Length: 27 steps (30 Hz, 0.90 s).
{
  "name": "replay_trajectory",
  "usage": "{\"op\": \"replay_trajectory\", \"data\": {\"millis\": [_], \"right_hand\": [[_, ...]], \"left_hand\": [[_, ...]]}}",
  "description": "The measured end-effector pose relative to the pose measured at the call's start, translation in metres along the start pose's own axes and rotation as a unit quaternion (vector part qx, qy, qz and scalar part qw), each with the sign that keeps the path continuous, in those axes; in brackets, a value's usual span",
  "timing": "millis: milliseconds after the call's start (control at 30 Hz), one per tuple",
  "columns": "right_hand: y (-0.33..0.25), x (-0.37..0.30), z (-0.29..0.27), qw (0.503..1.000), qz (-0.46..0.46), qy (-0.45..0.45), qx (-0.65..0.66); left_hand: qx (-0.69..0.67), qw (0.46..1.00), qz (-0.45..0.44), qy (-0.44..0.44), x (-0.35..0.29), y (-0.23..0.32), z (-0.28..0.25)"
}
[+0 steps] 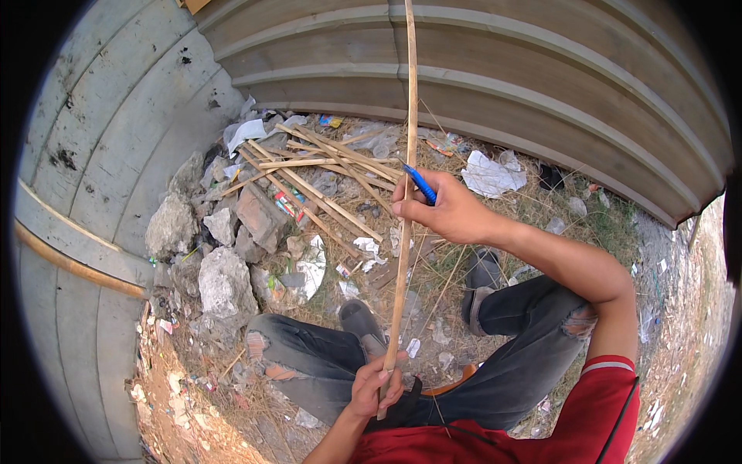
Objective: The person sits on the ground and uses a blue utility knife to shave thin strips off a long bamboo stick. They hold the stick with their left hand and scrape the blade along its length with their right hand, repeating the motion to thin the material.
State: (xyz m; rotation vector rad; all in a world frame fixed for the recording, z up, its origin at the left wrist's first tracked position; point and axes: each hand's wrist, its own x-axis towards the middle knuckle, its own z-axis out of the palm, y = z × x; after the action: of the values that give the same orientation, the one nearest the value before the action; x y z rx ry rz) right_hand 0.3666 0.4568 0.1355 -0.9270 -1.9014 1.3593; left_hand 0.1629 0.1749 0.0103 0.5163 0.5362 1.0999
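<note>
A long, thin wooden strip (412,85) stands nearly upright in the picture, leaning slightly, and its top runs out of the upper edge. Near its lower end, my left hand (375,387) is closed around it. Higher up, the fingers of my right hand (448,209) pinch the same strip. Between those fingers is also a slim blue tool (420,185), pen-like in shape, its narrow end against the strip; whether it is a pen or a cutter I cannot tell. Beyond my hands, several similar wooden strips (317,162) lie crossed in a loose pile on the ground.
Rocks and broken concrete (226,282) are heaped at left. A corrugated metal wall (525,85) closes off the far side, and a grey panel wall (116,131) stands left. Paper scraps (493,174) litter the dry grass. My bent legs (533,336) flank the strip.
</note>
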Motion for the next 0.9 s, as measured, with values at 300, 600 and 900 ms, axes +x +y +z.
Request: {"op": "replay_trajectory", "data": {"millis": [300, 600, 900], "right_hand": [[-0.004, -0.002, -0.007, 0.998, -0.010, -0.030, 0.045], [-0.015, -0.006, -0.005, 0.998, -0.004, -0.051, -0.022], [-0.011, -0.002, -0.011, 0.990, -0.023, -0.090, 0.102]], "left_hand": [[0.162, 0.979, 0.090, 0.082, 0.016, -0.004, 0.010], [0.292, 0.926, 0.133, 0.198, 0.029, -0.002, 0.026], [0.304, 0.924, 0.135, 0.190, 0.029, -0.002, 0.023]]}}
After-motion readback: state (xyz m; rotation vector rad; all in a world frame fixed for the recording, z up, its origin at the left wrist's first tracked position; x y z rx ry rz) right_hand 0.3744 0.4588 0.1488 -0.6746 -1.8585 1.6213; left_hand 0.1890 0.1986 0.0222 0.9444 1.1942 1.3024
